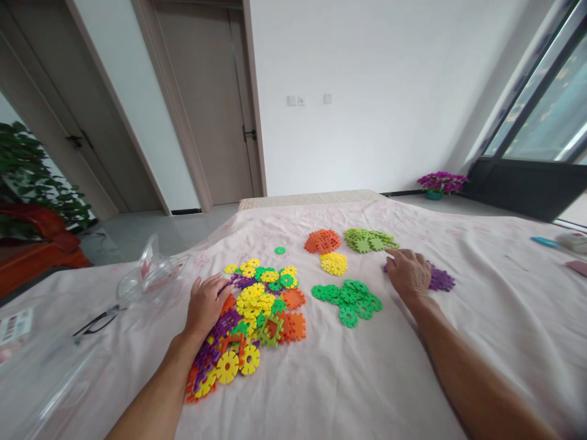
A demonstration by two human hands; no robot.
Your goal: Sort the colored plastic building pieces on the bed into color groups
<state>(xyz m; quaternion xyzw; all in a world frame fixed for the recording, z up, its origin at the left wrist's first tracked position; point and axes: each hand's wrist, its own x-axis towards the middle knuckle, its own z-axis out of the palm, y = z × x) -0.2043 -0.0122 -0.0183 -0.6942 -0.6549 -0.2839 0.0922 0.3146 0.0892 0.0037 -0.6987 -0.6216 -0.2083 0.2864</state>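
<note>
A bed (pixel 481 305) covered with a pale pink, lightly wrinkled sheet fills the foreground of a white-walled room with two brown doors behind it. On the sheet lies a mixed pile (pixel 254 321) of flat, notched plastic discs in yellow, purple, orange and green, some shaped like flowers, others like squares. The left hand (pixel 206 304) rests palm down on the pile's left edge, fingers loosely spread over the pieces and gripping nothing that can be seen. The right hand (pixel 409 272) lies palm down, fingers slightly apart, on the purple group (pixel 441 279), covering its left part; whether a piece is pinched beneath it cannot be told. Between the hands lie sorted groups: a dark green group (pixel 349 299) nearest, a yellow group (pixel 334 263) behind it, then an orange group (pixel 322 241) and a light green group (pixel 369 239) side by side. One single green disc (pixel 279 250) lies apart above the mixed pile. To the left, near the bed's edge, a clear plastic container (pixel 149 275) lies tipped, with black spectacles (pixel 97 322) just before it. Bare sheet stretches wide to the right and toward the viewer. A potted purple plant (pixel 442 182) stands on the floor by the window.
</note>
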